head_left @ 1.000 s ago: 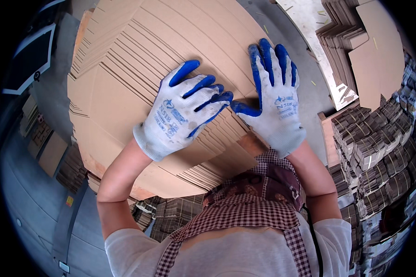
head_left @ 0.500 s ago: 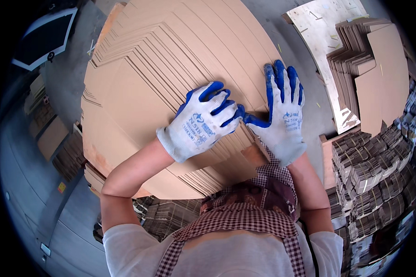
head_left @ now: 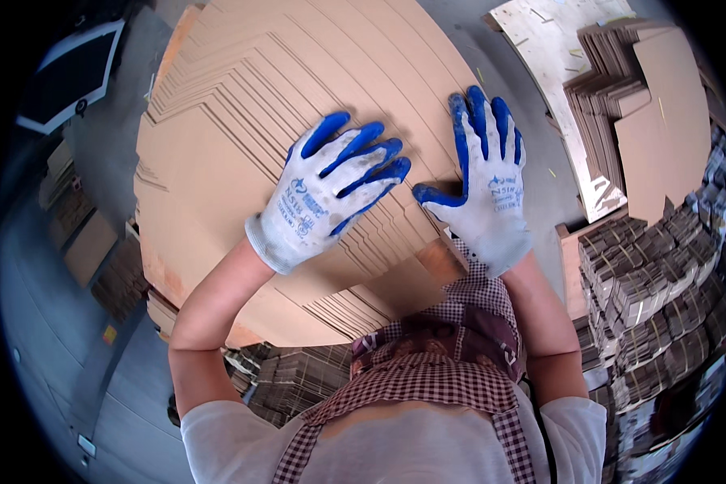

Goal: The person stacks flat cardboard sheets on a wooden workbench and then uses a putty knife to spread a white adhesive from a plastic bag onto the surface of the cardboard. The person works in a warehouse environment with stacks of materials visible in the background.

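Observation:
Brown cardboard sheets (head_left: 210,177) lie fanned out in an overlapping stack in front of me, their cut edges stepped like stairs. My left hand (head_left: 327,189), in a white glove with blue-coated fingers, rests over the middle of the sheets with its fingers spread. My right hand (head_left: 488,173), gloved the same way, lies along the right edge of the stack. Its fingers point away from me and its thumb reaches left over the cardboard. Neither hand grips a sheet. What lies under the palms is hidden.
At the far right, more cut cardboard (head_left: 665,113) stands on a pale wooden board (head_left: 532,48). Below it are tied bundles of folded cardboard (head_left: 653,266). Other bundles (head_left: 298,379) lie beneath the stack near my apron. A grey wall panel (head_left: 56,339) is at the left.
My left hand has moved left and away from the right thumb, and its curled fingers have straightened and spread. The right hand has shifted slightly farther from me.

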{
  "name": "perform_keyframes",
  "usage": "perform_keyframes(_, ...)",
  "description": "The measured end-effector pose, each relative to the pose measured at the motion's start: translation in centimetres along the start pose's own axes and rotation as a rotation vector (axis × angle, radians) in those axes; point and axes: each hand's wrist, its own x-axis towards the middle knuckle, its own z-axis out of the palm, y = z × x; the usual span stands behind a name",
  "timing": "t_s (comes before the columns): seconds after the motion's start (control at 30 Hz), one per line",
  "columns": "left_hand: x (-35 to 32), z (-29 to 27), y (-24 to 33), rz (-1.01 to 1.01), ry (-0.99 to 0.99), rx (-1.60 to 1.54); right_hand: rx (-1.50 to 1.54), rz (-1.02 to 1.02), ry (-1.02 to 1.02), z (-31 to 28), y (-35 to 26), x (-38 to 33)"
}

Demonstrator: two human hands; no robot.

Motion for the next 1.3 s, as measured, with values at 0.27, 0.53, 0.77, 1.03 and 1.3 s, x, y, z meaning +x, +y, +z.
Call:
perform_keyframes(0.27,2.3,0.0,-0.7,0.086,-0.078,0.034,-0.04,-0.002,0.028,0.8,1.1,-0.1)
perform_keyframes(0.53,2.6,-0.8,-0.7,0.091,-0.162,-0.007,-0.028,-0.018,0.066,1.3,1.2,-0.4)
perform_keyframes(0.77,1.6,-0.1,0.3,0.119,-0.13,-0.053,-0.046,-0.035,0.09,1.5,1.2,-0.4)
perform_keyframes(1.03,2.1,0.5,0.4,0.074,-0.074,-0.1,-0.073,-0.032,0.082,0.5,0.7,-1.9)
perform_keyframes(1.3,1.1,-0.5,0.7,0.026,-0.122,-0.112,-0.063,-0.012,0.056,0.6,0.3,-1.8)
